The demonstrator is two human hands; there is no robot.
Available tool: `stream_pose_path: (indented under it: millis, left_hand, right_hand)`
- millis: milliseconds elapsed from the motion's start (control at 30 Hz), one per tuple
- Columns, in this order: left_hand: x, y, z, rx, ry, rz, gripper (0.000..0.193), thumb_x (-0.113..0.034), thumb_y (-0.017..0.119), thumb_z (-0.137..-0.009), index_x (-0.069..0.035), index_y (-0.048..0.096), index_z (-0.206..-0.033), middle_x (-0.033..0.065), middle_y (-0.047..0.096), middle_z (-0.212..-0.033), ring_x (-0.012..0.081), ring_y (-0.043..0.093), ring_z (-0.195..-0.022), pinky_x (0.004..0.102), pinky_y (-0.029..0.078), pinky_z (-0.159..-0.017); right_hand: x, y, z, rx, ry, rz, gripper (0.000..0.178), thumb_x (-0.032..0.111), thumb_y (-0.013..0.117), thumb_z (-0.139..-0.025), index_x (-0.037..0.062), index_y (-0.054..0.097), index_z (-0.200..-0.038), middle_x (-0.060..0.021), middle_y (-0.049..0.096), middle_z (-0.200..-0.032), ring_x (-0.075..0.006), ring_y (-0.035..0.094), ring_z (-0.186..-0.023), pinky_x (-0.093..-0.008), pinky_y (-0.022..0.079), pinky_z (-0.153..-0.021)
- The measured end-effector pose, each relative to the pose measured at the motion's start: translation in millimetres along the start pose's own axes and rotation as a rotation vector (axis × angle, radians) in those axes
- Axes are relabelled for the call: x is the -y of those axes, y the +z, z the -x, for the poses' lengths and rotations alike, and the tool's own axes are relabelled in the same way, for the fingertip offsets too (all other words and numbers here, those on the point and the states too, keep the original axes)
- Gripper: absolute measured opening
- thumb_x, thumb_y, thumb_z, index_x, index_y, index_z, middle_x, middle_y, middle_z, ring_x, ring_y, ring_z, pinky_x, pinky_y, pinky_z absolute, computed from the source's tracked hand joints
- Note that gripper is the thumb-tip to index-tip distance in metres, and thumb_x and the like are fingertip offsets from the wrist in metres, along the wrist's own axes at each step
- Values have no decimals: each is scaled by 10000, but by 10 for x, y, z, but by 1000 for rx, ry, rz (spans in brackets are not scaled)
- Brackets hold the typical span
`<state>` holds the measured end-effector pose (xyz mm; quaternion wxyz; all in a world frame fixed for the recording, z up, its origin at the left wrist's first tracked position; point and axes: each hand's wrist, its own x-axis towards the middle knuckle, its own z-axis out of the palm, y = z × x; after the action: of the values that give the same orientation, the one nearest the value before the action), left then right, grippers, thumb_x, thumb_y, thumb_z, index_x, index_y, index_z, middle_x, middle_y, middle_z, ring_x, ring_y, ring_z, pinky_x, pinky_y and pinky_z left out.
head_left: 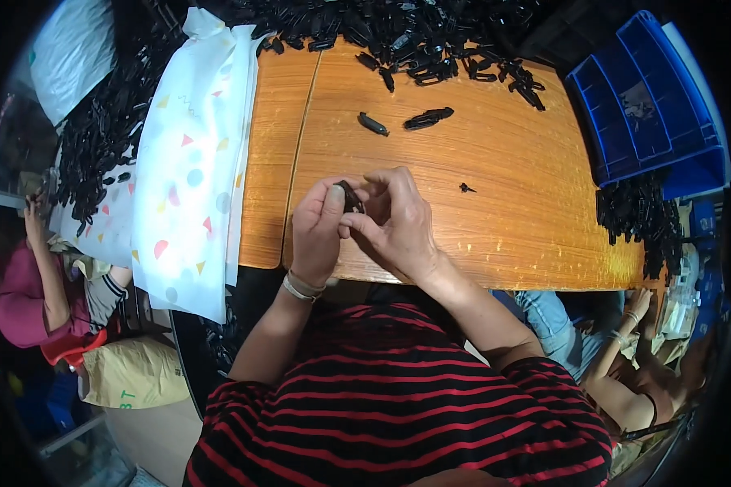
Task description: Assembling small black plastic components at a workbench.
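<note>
Bracing left grip [317, 217]: clamped black part [351, 195] near surface's [520, 223] front edge, seemingly for control.
Right grip [395, 217]: adjoined, closure unclear.

The piece [350, 196] in the left grip [315, 223] looks like smooth plastic; the tabletop [503, 235] beneath is wood-grained, slightly glossy and scuffed.

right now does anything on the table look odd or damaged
A tiny dark piece lies alone right of the right hand, apart from the black heap; pale marks on the tabletop suggest wear.
</note>
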<state>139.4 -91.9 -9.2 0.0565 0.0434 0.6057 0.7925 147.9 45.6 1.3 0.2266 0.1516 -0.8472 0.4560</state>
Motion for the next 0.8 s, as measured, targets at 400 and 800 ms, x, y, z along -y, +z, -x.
stream_pose_path:
  millis: [400,800]
  left_hand:
    - [-235,-14,-363,220,-236,-16,379,-352,416,-1018,-37,566,-869,12,554,-701,81,523,-644,218,427,-606]
    - [-155,217,-2470,150,629,-1427,239,-95,654,-812,-109,656,-1050,116,602,-902,316,618,-868,402,514,-727]
  right_hand:
    - [-258,-134,-181,421,345,-409,382,179,771,-793,-9,548,-1040,-138,621,-833,-215,639,-732,-305,506,-627]
    - [-819,74,-1161,394,-18,505,211,109,667,-781,9,604,-956,-208,604,-913,-385,626,-808,-462,503,-715]
